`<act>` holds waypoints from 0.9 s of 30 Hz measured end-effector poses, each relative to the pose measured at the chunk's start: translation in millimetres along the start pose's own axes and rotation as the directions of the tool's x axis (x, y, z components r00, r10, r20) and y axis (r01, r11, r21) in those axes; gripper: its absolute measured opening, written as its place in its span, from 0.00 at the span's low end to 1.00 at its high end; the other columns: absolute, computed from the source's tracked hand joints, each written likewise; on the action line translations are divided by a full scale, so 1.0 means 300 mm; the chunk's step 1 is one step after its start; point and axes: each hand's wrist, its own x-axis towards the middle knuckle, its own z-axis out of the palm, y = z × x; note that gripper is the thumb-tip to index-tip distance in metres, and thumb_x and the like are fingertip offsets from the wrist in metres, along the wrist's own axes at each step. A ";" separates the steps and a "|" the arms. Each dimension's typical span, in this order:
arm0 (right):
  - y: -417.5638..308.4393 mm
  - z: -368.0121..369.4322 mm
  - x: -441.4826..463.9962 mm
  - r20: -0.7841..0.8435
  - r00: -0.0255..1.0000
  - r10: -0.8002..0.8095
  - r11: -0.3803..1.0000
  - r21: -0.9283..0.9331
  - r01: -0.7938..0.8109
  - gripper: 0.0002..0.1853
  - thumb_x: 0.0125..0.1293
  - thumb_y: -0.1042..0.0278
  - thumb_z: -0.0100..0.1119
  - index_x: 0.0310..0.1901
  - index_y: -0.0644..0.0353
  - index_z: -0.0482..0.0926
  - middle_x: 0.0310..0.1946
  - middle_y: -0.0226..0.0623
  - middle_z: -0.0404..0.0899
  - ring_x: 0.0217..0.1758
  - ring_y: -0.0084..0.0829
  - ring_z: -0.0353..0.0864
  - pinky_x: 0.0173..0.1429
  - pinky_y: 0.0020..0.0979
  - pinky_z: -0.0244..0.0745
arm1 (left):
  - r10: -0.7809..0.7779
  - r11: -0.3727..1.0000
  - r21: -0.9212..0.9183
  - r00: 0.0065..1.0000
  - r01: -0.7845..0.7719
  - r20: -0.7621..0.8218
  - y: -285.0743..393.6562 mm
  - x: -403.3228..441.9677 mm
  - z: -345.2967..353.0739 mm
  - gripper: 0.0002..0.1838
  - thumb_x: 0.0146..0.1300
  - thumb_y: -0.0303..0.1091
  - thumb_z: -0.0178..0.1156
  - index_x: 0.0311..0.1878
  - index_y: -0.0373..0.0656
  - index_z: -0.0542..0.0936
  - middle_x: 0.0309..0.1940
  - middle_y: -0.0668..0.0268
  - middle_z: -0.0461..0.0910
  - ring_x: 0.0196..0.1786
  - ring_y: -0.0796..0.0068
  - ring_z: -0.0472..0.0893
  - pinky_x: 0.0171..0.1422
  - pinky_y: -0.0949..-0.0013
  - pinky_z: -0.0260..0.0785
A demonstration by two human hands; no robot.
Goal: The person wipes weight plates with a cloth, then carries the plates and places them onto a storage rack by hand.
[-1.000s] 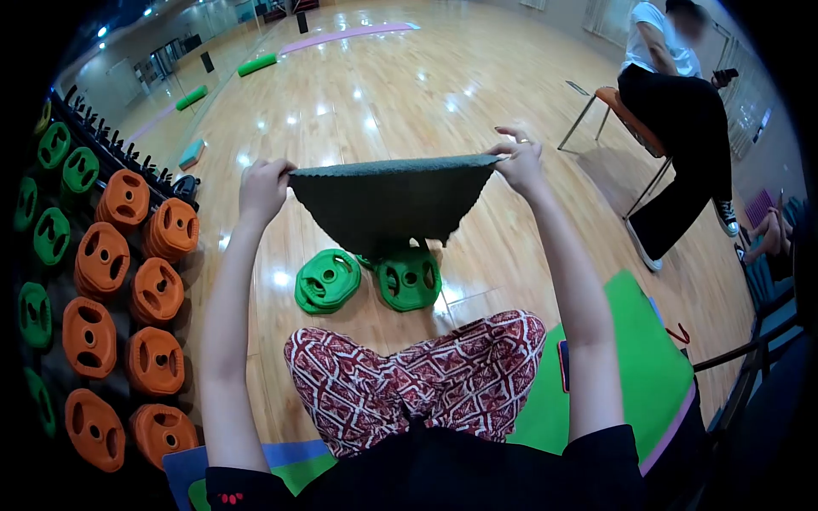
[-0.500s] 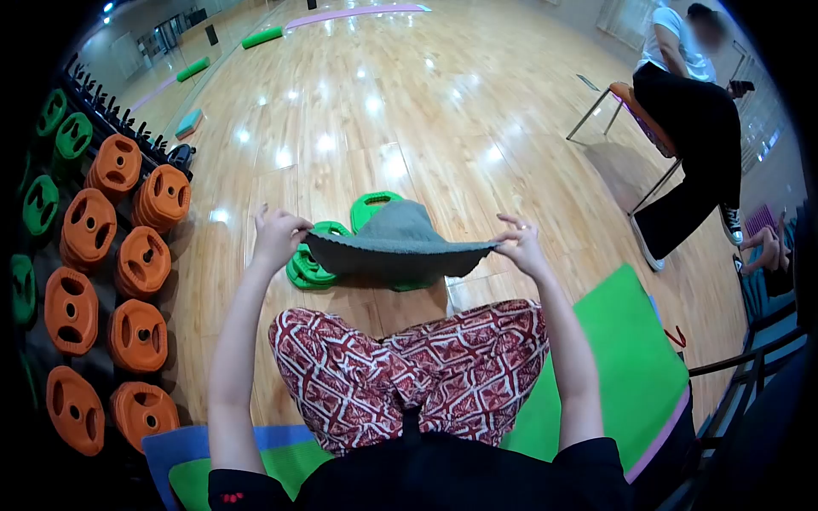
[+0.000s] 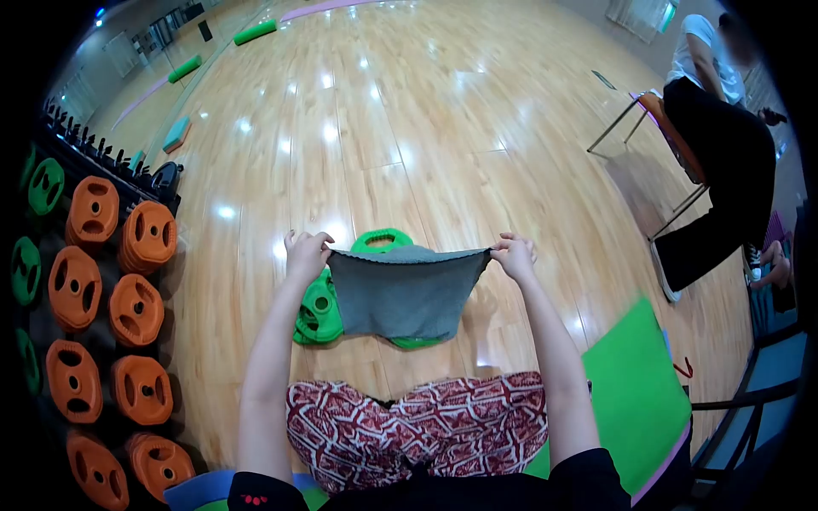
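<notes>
A grey-green cloth hangs stretched between my two hands. My left hand pinches its upper left corner, and my right hand pinches the upper right one. Behind and below the cloth, green weight plates lie on the wooden floor, partly hidden by it. Another green plate shows just past the cloth's upper edge.
Orange weight plates fill a rack at the left. A green mat lies at the right. A person sits on a chair at the upper right. A green roller lies far back.
The cloth has swung, and its lower edge now hangs down toward my legs. Both hands have come closer together and sit lower in the view than a second ago. The camera view has shifted.
</notes>
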 end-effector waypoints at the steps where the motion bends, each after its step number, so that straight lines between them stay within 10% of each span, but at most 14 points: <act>1: 0.000 0.019 0.035 0.015 1.000 0.011 0.999 -0.034 -0.011 0.07 0.44 0.61 0.61 0.28 0.46 0.82 0.51 0.27 0.69 0.57 0.38 0.56 0.57 0.47 0.47 | -0.003 0.999 0.035 1.000 0.004 -0.021 -0.003 0.033 0.022 0.09 0.48 0.29 0.59 0.35 0.50 0.77 0.25 0.73 0.77 0.40 0.73 0.73 0.62 0.53 0.47; 8: 0.059 0.151 0.063 -0.017 0.983 0.182 0.981 -0.061 -0.183 0.10 0.48 0.59 0.60 0.33 0.48 0.79 0.51 0.29 0.69 0.57 0.39 0.57 0.57 0.46 0.50 | -0.046 0.999 0.023 0.998 0.048 -0.052 -0.041 0.067 0.177 0.09 0.47 0.31 0.59 0.35 0.46 0.77 0.34 0.65 0.76 0.43 0.65 0.72 0.50 0.57 0.60; 17: 0.077 0.232 -0.328 0.429 0.896 -0.112 0.901 -0.336 0.274 0.17 0.38 0.51 0.67 0.28 0.51 0.76 0.42 0.34 0.68 0.50 0.38 0.63 0.52 0.44 0.56 | 0.169 0.938 0.261 0.958 -0.229 0.234 0.158 -0.359 0.346 0.07 0.40 0.35 0.60 0.24 0.45 0.75 0.32 0.64 0.68 0.42 0.65 0.68 0.42 0.64 0.61; 27: 0.107 0.433 -0.461 0.230 0.909 -0.346 0.762 -0.497 0.416 0.25 0.32 0.53 0.69 0.34 0.53 0.71 0.39 0.35 0.68 0.47 0.35 0.65 0.50 0.44 0.58 | 0.079 0.840 0.524 0.988 -0.137 0.131 0.061 -0.456 0.444 0.07 0.50 0.34 0.50 0.33 0.47 0.70 0.36 0.65 0.67 0.45 0.68 0.67 0.47 0.64 0.57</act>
